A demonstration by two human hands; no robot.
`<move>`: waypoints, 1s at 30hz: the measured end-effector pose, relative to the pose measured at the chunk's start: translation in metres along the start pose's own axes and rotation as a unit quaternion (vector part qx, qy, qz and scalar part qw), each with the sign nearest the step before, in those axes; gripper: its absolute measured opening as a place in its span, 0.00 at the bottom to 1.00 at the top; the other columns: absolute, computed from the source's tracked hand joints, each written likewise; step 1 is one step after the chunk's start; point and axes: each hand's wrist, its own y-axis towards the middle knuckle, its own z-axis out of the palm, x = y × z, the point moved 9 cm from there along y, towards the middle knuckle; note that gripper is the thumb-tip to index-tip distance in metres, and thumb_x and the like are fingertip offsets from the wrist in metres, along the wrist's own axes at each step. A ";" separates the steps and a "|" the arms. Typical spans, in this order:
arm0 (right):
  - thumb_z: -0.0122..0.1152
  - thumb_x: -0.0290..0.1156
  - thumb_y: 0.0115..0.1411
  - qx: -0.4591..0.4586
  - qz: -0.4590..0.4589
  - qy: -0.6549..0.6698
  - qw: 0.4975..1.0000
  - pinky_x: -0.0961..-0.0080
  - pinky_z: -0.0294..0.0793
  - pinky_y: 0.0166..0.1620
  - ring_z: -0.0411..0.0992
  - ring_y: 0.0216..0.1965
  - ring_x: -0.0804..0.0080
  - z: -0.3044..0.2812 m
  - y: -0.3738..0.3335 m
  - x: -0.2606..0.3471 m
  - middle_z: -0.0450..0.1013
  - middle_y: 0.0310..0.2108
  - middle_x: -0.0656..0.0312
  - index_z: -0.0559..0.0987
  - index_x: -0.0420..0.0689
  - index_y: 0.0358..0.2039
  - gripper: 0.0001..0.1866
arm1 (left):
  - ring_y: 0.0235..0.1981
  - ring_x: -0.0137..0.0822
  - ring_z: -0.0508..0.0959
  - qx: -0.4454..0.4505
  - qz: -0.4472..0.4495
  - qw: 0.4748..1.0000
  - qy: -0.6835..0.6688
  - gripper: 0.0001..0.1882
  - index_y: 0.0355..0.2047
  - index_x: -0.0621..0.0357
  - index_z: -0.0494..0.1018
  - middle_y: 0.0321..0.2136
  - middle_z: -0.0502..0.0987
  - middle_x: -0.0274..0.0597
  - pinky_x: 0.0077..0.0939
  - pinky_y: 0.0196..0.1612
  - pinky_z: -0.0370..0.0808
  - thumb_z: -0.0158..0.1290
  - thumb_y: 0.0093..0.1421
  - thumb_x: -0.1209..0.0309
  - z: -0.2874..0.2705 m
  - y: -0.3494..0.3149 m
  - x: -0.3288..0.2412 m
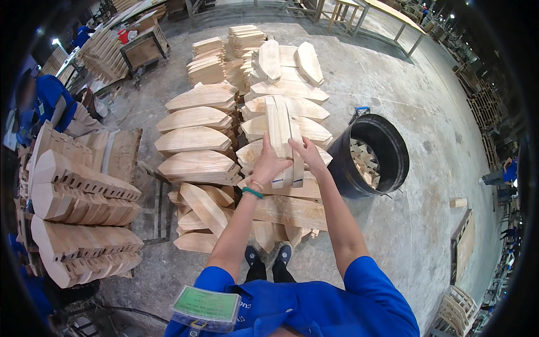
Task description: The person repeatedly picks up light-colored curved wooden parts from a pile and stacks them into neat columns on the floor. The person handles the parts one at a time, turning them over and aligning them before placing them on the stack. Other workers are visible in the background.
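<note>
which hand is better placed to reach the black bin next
Probably the right hand: it is nearer the black bin, while the left hand is farther across. Both are on the wooden pieces, so the right would likely have to let go first.

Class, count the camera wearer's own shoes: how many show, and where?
2. The left shoe and the right shoe stand side by side on the floor, just below the wooden boards in the picture. Dark trousers partly cover both.

Green badge (206, 308), blue shirt (325, 308) bear lettering
</note>
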 end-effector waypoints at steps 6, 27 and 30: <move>0.59 0.42 0.57 0.021 -0.103 0.011 0.994 0.77 0.70 0.46 0.71 0.44 0.71 0.016 0.001 0.017 0.71 0.46 0.56 0.65 0.37 0.55 0.31 | 0.57 0.42 0.66 0.018 -0.051 0.998 -0.031 0.56 0.63 0.67 0.40 0.56 0.62 0.54 0.32 0.57 0.64 0.65 0.43 0.61 -0.012 -0.013 0.017; 0.51 0.30 0.57 -0.225 -0.224 -0.021 0.948 0.70 0.72 0.42 0.75 0.37 0.68 -0.001 -0.111 0.101 0.76 0.36 0.51 0.69 0.39 0.53 0.22 | 0.42 0.41 0.77 -0.296 -0.031 0.930 -0.215 0.23 0.51 0.67 0.63 0.41 0.76 0.53 0.30 0.44 0.71 0.51 0.56 0.72 -0.069 -0.086 0.015; 0.51 0.33 0.58 -0.222 -0.237 -0.085 0.942 0.68 0.72 0.40 0.75 0.37 0.61 0.045 -0.103 0.112 0.74 0.37 0.46 0.67 0.38 0.54 0.23 | 0.42 0.41 0.77 -0.324 -0.027 0.927 -0.189 0.22 0.51 0.67 0.64 0.40 0.76 0.52 0.30 0.44 0.71 0.51 0.58 0.70 -0.079 -0.091 0.012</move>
